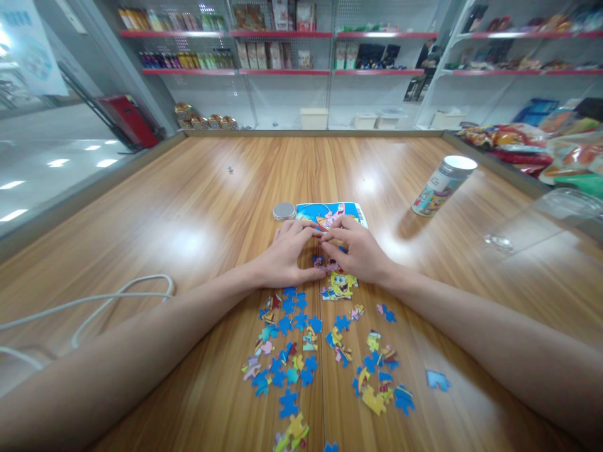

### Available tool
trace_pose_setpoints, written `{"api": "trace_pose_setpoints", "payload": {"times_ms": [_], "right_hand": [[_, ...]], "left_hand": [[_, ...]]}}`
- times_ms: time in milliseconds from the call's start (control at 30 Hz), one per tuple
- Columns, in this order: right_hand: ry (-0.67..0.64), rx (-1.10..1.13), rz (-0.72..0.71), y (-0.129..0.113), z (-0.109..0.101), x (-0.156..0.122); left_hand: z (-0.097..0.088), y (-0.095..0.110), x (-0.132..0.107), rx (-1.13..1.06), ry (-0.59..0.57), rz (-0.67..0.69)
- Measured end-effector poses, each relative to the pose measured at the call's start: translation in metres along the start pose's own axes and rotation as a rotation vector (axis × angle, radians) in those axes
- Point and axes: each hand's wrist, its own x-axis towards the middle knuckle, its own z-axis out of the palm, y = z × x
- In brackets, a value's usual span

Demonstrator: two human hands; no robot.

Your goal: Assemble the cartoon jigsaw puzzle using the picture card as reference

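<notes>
My left hand (287, 256) rests over the table with its thumb and index finger apart, arched around a few puzzle pieces (318, 260). Its thumb tip lies close to a joined yellow cartoon section of the jigsaw puzzle (341, 285). Opposite it, my right hand (355, 251) has bent fingers brought together near the left fingertips; what they pinch, if anything, is hidden. Just beyond both hands lies a blue picture sheet (351, 212) with cartoon figures, its lower part covered by the fingers. Many loose puzzle pieces (288, 402), mostly blue and yellow, are spread nearer to me.
Beside the sheet sits a round metal lid (284, 211). A printed cylindrical can (443, 186) stands at the right, near a clear plastic container (546, 220). White cable (125, 294) loops across the left side. Bagged goods (522, 147) lie past the right edge.
</notes>
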Motion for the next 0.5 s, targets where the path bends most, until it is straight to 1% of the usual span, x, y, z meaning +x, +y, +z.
{"api": "trace_pose_setpoints", "payload": {"times_ms": [100,167,200,267,367,433,500], "right_hand": [[0.093,0.049,-0.007,-0.001,-0.007,-0.002],[0.124,0.053,-0.024,-0.001,-0.010,-0.004],[0.132,0.045,-0.026,-0.001,-0.010,-0.005],[0.128,0.028,-0.006,0.001,-0.011,-0.007],[0.042,0.071,0.107,0.006,-0.015,-0.011],[-0.056,0.160,0.177,0.013,-0.020,-0.012],[-0.161,0.272,0.211,0.023,-0.028,-0.012]], "left_hand": [[-0.001,-0.008,-0.001,-0.076,0.129,0.036],[-0.001,-0.013,-0.002,-0.053,0.215,0.048],[-0.001,-0.014,-0.002,-0.030,0.233,0.069],[0.000,-0.015,-0.003,0.012,0.215,0.150],[0.001,-0.013,-0.003,0.055,0.158,0.248],[0.001,-0.012,-0.003,0.060,0.161,0.265],[0.000,-0.011,-0.003,0.044,0.177,0.273]]}}
